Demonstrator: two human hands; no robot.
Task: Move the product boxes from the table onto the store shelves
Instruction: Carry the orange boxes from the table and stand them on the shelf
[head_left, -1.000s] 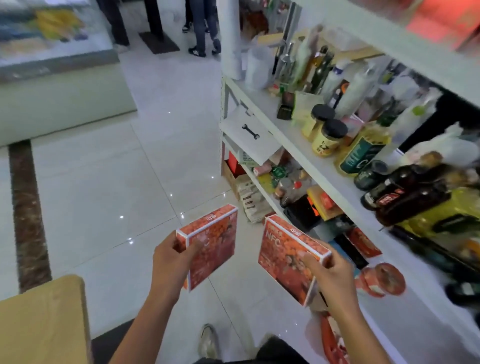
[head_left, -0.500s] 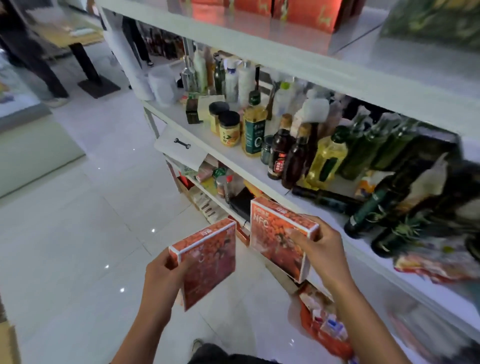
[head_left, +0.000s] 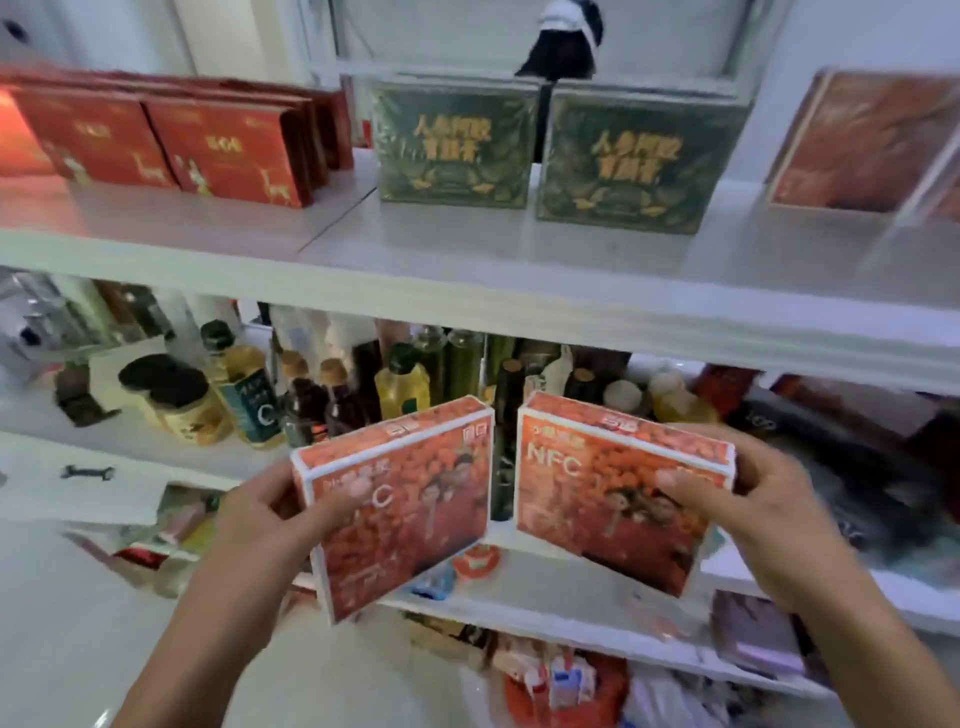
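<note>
Left hand (head_left: 270, 525): fingers curled closed around the left edge of the left orange box (head_left: 400, 499), thumb lying across its printed front, the other fingers hidden behind it.
Right hand (head_left: 748, 514): fingers wrapped closed over the right edge of the right orange box (head_left: 608, 488), thumb pressed on the front near the top right corner.
Boxes: both held upright in the air in front of the shelves, fronts toward the camera, each tilted slightly outward at the bottom; a narrow gap separates them, not touching.
Position: level with the middle shelf (head_left: 130, 441) of bottles and jars, below the front edge of the upper shelf (head_left: 467, 280).
Upper shelf: red boxes (head_left: 171, 140) at the left, two green boxes (head_left: 545, 150) in the middle, a brown-red box (head_left: 857, 145) at the right.
Open room: a bare white strip runs along the front of the upper shelf, ahead of all the boxes there.
Middle shelf: crowded with oil bottles (head_left: 400, 379) and dark-lidded jars (head_left: 182, 400); little free surface shows.
Hidden or unclear: lower shelves are partly covered by the boxes and forearms; goods at the right are blurred; a dark object (head_left: 563, 41) at the top is cut off by the frame.
</note>
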